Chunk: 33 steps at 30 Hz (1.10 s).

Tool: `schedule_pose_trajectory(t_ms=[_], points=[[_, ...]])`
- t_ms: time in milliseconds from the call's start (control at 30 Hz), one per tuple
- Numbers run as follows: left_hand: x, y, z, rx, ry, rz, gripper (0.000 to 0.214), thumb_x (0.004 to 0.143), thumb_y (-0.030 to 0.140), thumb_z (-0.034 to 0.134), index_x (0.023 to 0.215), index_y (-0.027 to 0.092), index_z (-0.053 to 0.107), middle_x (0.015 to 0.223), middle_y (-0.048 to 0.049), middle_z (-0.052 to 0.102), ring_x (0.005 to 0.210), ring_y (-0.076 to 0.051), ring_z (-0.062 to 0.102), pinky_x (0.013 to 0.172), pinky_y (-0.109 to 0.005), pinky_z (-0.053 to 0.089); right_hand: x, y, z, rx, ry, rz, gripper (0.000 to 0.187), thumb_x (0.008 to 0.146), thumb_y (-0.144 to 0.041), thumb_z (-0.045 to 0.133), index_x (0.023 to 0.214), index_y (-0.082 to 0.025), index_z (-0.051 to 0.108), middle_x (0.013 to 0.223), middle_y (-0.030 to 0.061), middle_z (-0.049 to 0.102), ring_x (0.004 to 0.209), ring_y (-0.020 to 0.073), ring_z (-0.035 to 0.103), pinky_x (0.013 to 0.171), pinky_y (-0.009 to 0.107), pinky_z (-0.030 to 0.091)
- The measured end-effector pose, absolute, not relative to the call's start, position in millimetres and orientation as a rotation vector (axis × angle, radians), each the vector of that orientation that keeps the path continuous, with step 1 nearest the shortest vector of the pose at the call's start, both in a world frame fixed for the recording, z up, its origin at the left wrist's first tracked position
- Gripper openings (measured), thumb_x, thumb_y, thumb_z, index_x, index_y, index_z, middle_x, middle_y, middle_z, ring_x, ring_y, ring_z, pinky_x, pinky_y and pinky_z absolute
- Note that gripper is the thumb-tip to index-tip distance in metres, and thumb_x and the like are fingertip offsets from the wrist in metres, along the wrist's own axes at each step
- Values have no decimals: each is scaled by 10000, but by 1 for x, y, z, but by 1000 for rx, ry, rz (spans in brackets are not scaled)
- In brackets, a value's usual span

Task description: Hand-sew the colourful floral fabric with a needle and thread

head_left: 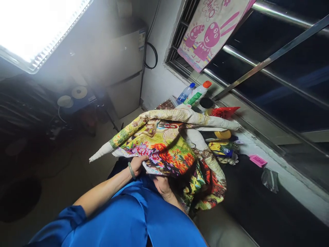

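A large cross-stitch cloth with colourful flowers and white margins lies bunched in front of my body. Its far edge is rolled into a long tube that tapers to a white end at the left. My left hand, with a green bangle at the wrist, is closed on the near edge of the cloth. To its right, my right hand grips the same edge from below, its fingers mostly hidden under the fabric. Folds of the cloth hang down to the right of my right hand.
Behind the cloth stand a blue-capped bottle, an orange-capped bottle and a red packet by the barred window. A pink card and a grey pouch lie at the right. A fridge stands farther back.
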State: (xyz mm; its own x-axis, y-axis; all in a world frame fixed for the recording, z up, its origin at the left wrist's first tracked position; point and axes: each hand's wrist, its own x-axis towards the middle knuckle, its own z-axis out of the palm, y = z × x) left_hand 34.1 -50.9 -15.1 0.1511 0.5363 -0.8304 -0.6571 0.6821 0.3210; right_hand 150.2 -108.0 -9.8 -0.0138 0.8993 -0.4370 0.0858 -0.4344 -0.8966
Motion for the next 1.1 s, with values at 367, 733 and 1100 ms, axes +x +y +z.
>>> schedule_pose_trajectory(t_ms=[367,733,1100], points=[[30,-35,-8,-183,1178,868,261,567,-64,767,701,136,666,631,-54,730,711,-256,742,770,-390,616,194,-137,15,-1353,-942,1833,541,680,-711,645,960,-259,744,1003,135,750,930,337,732,844,471,567],[14,-30,-18,-61,1180,1003,415,363,-91,847,681,131,699,654,-57,754,785,-305,754,854,-440,605,169,-19,3,-1520,-1509,1198,166,712,-374,727,663,-217,750,698,42,715,640,182,630,655,297,518],[7,-34,-32,-88,1090,876,400,473,-6,896,815,134,744,831,-126,797,944,-353,751,946,-493,572,181,7,48,-1111,-734,1510,425,736,-496,800,725,-231,468,578,-81,578,411,84,508,425,212,472]])
